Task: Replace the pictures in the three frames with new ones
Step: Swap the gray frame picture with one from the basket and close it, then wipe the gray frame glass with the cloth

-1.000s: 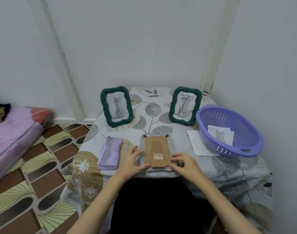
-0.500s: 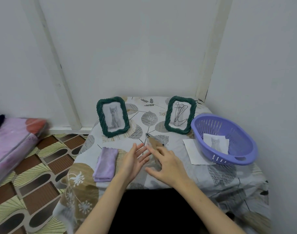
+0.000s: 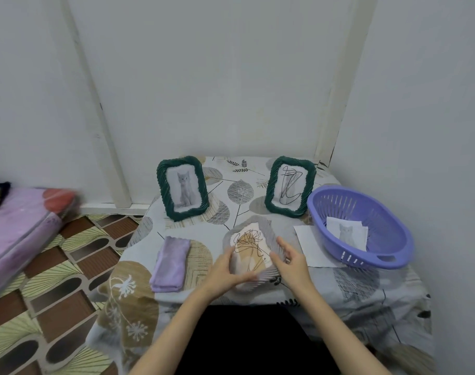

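Folded lilac cloth (image 3: pixel 169 262) on the leaf-print tablecloth (image 3: pixel 239 190); pink mattress (image 3: pixel 17 228) on patterned floor (image 3: pixel 55 307).

Home room corner; plain white walls (image 3: pixel 231 77); patterned floor tiles (image 3: pixel 68 266); pink mattress (image 3: pixel 17 228) on floor; tabletop (image 3: pixel 366 288) under leaf-print cloth; purple plastic basket (image 3: pixel 366 255).
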Tool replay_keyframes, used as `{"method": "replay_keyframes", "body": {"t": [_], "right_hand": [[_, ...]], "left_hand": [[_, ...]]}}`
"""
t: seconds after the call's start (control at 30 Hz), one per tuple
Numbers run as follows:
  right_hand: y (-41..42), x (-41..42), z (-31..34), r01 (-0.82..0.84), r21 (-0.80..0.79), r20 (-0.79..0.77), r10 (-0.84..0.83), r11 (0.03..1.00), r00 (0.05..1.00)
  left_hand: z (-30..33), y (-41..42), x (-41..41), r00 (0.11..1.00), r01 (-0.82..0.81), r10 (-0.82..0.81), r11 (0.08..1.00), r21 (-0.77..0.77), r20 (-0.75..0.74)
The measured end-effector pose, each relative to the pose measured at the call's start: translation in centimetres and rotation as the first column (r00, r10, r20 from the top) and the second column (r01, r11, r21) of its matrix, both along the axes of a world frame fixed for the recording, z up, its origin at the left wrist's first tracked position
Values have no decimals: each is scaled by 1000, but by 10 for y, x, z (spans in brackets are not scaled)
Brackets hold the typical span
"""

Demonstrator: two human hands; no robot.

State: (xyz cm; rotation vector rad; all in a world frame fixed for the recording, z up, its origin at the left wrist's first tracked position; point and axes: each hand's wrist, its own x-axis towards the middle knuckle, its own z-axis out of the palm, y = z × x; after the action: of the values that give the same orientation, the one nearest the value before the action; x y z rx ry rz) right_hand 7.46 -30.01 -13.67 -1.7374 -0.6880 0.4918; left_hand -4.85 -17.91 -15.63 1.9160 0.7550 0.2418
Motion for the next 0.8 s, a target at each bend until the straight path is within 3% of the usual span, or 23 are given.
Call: {"method": "replay_keyframes", "body": {"t": [0.1, 0.2, 0.37, 0.43, 0.5, 0.57, 0.67, 0.8], "right_hand": [[-5, 5, -16, -65, -240, 132, 99, 969, 986], [-12, 9, -25, 21, -593, 438, 300, 805, 847], [-17, 5, -34, 46, -635, 532, 393, 771, 750], [-20, 6, -39, 52, -635, 532, 387, 771, 753], [-23, 6, -42, 41, -643, 511, 389, 764, 766], [-23, 5, -44, 35, -636, 502, 379, 771, 778], [-22, 3, -43, 16, -618, 481, 362, 786, 798], [-22, 5, -41, 9, -633, 464, 369, 774, 806]], "left_hand": [[-10, 4, -4, 974, 126, -61, 947, 295, -217], [-22, 13, -7, 960, 182, -82, 909, 374, -266], [-21, 17, -15, 949, 239, -109, 862, 447, -297], [-14, 23, -22, 969, 115, 37, 804, 584, -242], [-9, 38, -31, 951, -156, 297, 694, 703, -82], [-4, 57, -44, 845, -369, 533, 634, 680, -38], [6, 77, -58, 683, -516, 667, 728, 451, -296], [11, 93, -63, 731, -501, 548, 836, 226, -408]]}}
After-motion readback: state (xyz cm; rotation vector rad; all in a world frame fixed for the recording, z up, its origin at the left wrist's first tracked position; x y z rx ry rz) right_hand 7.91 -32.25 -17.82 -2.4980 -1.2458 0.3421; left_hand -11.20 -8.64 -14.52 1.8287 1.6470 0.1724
